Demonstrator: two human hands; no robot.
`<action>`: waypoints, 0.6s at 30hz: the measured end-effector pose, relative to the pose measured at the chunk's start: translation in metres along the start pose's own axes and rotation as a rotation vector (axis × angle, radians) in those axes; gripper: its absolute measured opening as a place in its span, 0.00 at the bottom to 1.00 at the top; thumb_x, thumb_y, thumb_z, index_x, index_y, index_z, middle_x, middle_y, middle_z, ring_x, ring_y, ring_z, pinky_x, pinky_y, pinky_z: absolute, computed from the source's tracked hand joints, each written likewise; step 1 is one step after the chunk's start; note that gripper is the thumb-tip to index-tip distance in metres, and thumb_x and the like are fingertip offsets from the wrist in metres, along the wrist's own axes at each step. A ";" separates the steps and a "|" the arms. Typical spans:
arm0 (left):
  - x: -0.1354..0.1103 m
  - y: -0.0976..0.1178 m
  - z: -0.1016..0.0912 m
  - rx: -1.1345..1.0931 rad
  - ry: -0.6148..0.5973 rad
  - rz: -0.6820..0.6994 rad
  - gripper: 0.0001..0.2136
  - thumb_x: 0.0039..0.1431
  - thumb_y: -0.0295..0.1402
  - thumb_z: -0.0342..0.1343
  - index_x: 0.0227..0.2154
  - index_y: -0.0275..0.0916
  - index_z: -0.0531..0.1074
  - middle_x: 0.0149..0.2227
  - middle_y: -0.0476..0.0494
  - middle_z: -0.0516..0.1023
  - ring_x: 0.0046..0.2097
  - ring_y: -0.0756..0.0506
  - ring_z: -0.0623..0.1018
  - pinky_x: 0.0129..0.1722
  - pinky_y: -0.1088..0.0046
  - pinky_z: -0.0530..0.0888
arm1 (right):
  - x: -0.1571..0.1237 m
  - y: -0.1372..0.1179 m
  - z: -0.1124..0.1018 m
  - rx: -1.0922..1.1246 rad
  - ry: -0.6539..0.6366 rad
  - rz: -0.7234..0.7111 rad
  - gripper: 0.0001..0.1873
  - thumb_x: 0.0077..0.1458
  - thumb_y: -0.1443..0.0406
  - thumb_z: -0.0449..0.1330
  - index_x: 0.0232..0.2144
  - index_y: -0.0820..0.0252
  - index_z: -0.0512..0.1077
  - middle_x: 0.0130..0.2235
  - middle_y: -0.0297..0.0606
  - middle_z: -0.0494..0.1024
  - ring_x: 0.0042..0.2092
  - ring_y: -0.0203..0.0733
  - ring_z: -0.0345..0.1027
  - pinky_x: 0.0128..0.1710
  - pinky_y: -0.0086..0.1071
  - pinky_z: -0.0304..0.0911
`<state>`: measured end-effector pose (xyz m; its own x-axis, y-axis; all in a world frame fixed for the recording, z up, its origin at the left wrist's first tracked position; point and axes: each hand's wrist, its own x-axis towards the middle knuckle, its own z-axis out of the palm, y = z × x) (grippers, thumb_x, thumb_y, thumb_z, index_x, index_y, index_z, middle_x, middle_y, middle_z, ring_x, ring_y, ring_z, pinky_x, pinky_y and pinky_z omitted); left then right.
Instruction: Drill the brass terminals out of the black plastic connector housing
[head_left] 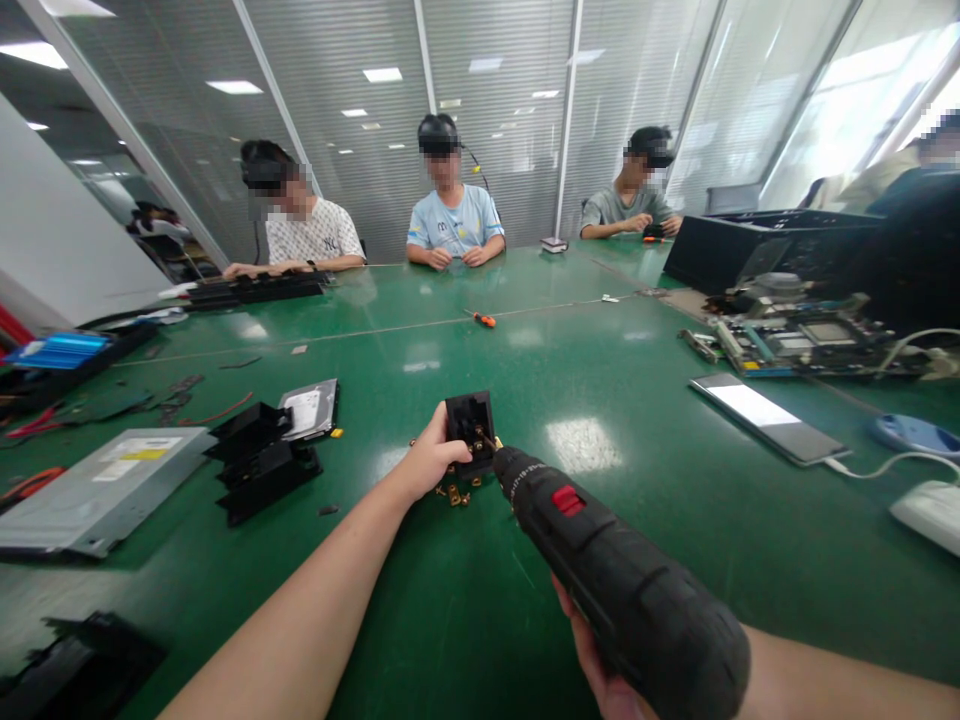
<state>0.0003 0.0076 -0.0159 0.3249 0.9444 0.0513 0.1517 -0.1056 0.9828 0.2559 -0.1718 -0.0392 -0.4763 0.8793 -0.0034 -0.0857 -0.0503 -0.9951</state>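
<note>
My left hand (437, 457) is closed around the left side of a small black plastic housing (469, 408), held on the green table with its hollow side toward me. Brass-coloured parts show inside it. In my right hand (600, 660) is a black cordless drill (622, 570) with a red switch on top; its body hides most of the fingers. The drill's thin bit points into the housing, and whether its tip touches a screw I cannot tell. Several small brass pieces (454, 495) lie on the table just below the housing.
Left of me are black plastic brackets (262, 460), a hard drive (311, 408) and a silver optical drive (105, 490). An orange screwdriver (482, 319) lies ahead. To the right are a phone (769, 420) on a cable, a circuit board (810, 340) and a black case (750, 245). Several people sit around.
</note>
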 end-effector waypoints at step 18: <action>0.004 -0.003 0.005 -0.027 0.021 -0.009 0.28 0.37 0.29 0.57 0.48 0.40 0.66 0.42 0.47 0.76 0.46 0.40 0.75 0.51 0.59 0.71 | 0.012 -0.045 -0.010 -0.072 -0.328 0.019 0.26 0.47 0.61 0.76 0.43 0.59 0.68 0.30 0.30 0.76 0.27 0.34 0.69 0.29 0.29 0.66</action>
<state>0.0062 0.0105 -0.0194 0.3044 0.9514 0.0462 0.1294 -0.0894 0.9876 0.2627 -0.1538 0.0045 -0.7348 0.6783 -0.0018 -0.0176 -0.0217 -0.9996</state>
